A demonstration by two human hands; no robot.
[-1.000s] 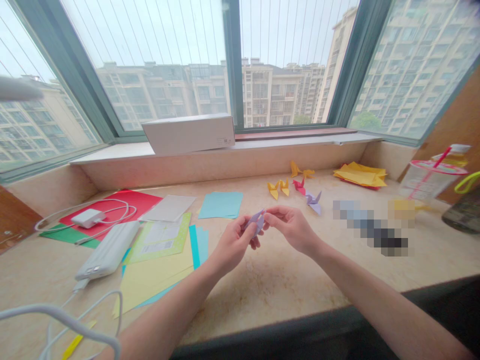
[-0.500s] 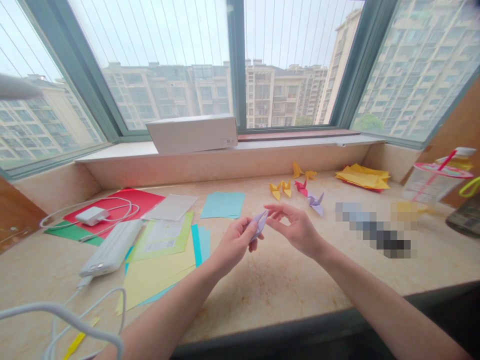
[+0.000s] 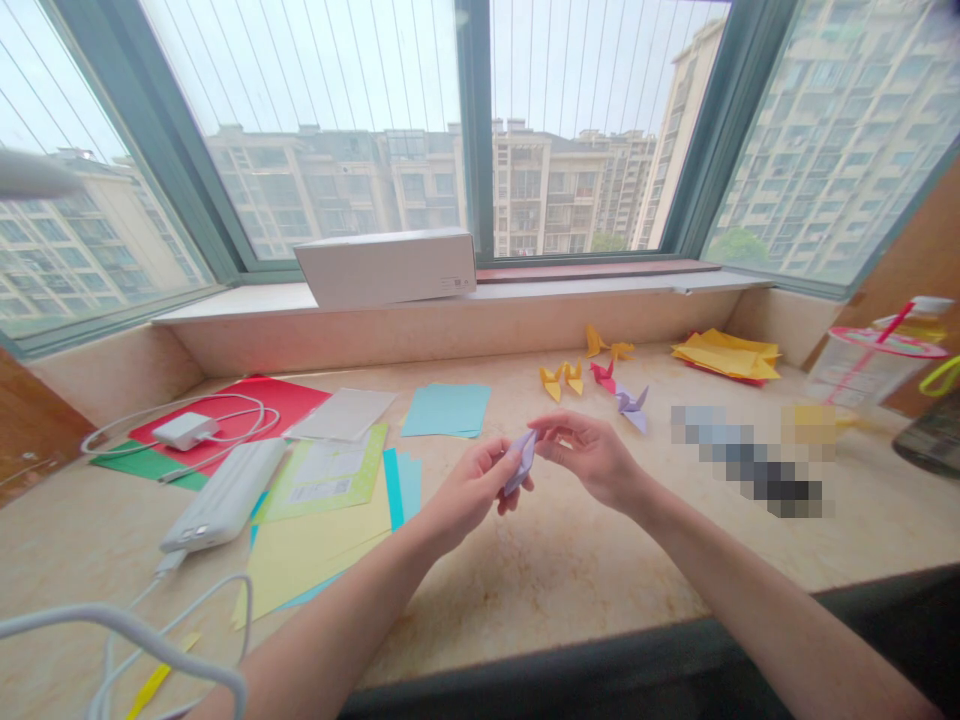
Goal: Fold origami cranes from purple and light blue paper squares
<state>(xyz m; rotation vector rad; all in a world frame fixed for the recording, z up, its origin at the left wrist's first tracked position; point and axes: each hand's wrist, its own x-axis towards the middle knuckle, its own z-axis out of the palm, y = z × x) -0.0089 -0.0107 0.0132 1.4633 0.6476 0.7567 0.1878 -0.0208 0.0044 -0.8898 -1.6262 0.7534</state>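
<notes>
A small folded piece of lilac paper (image 3: 522, 459) is held above the marble counter (image 3: 570, 560) between both hands. My left hand (image 3: 469, 492) pinches its lower part with thumb and fingers. My right hand (image 3: 592, 455) pinches its upper tip from the right. Finished paper cranes lie beyond: two yellow cranes (image 3: 561, 379), a red crane (image 3: 601, 374), a lilac crane (image 3: 631, 405) and an orange crane (image 3: 604, 345).
Coloured sheets lie left: a light blue stack (image 3: 447, 410), yellow and green sheets (image 3: 322, 520), red paper (image 3: 259, 405). A white power bank (image 3: 223, 497) and a charger with cable (image 3: 184, 430) sit there. A white box (image 3: 386, 267) rests on the sill. A yellow paper pile (image 3: 726, 355) and a plastic cup (image 3: 862, 365) stand at right.
My right hand opened its fingers half a second ago and has closed again on the tip of the lilac paper. The paper has turned more upright. My left hand keeps its grip.
</notes>
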